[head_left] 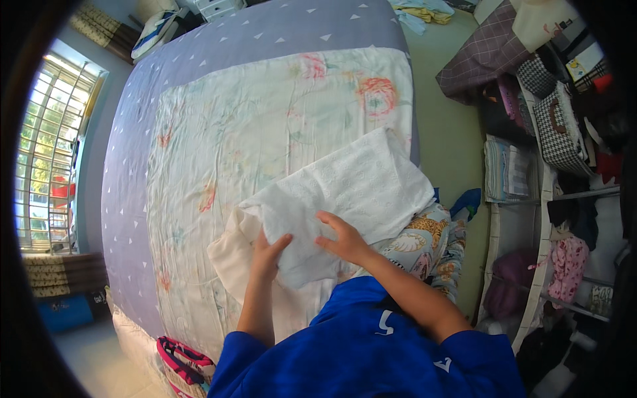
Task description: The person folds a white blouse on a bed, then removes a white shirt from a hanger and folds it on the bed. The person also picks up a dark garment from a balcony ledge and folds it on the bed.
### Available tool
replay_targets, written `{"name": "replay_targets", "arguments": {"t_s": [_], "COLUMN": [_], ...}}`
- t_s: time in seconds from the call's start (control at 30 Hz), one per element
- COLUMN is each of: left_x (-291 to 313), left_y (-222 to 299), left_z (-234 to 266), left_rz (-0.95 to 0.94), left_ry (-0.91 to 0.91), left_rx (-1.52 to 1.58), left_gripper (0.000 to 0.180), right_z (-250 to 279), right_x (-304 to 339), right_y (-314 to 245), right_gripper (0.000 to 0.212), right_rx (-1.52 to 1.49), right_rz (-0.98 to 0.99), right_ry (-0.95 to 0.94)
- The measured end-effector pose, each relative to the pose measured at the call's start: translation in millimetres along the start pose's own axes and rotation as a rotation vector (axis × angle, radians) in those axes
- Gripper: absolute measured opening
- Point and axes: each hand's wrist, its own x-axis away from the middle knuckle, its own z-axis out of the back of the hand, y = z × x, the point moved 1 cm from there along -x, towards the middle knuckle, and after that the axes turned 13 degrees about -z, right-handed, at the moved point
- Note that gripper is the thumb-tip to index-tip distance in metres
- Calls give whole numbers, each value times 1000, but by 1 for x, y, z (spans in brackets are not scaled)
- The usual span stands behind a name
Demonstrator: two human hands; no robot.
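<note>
A white towel [361, 179] lies slanted across the bed in front of me, its near left end loosely bunched. At that end my left hand [269, 255] rests on the cloth, thumb spread away from the fingers, which are partly hidden. My right hand [346, 242] touches the towel's near side, with thumb and forefinger apart and the other fingers mostly out of sight. Beneath the towel's left end a cream-coloured cloth [232, 251] shows. Under everything is a pale floral sheet [219, 139] with red and pink flowers.
The bed has a purple-grey cover [129, 179] with white triangles. My patterned trousers [424, 249] press close to the towel's right end. Shelves [488, 265] with folded cloths and bags stand on the right. A barred window [53, 152] is at the left, and a pink-and-navy bundle [182, 361] lies near the lower edge.
</note>
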Motion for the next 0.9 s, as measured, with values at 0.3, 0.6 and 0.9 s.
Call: {"name": "replay_targets", "arguments": {"t_s": [0.3,0.6,0.9], "left_x": [-47,-85,-119], "left_y": [-17,-120,-125], "left_z": [-175,-77,-80], "left_rz": [-259,-264,65], "left_ry": [-504,380,22], "left_rx": [-102,-153,111], "left_gripper": [66,51,51], "right_z": [165,190,206], "right_x": [17,-24,-13], "right_y": [17,56,84], "right_gripper": [65,46,44], "right_rx": [-877,158,254], "right_rz": [-152,-208,-181], "right_ry": [-4,359,731]}}
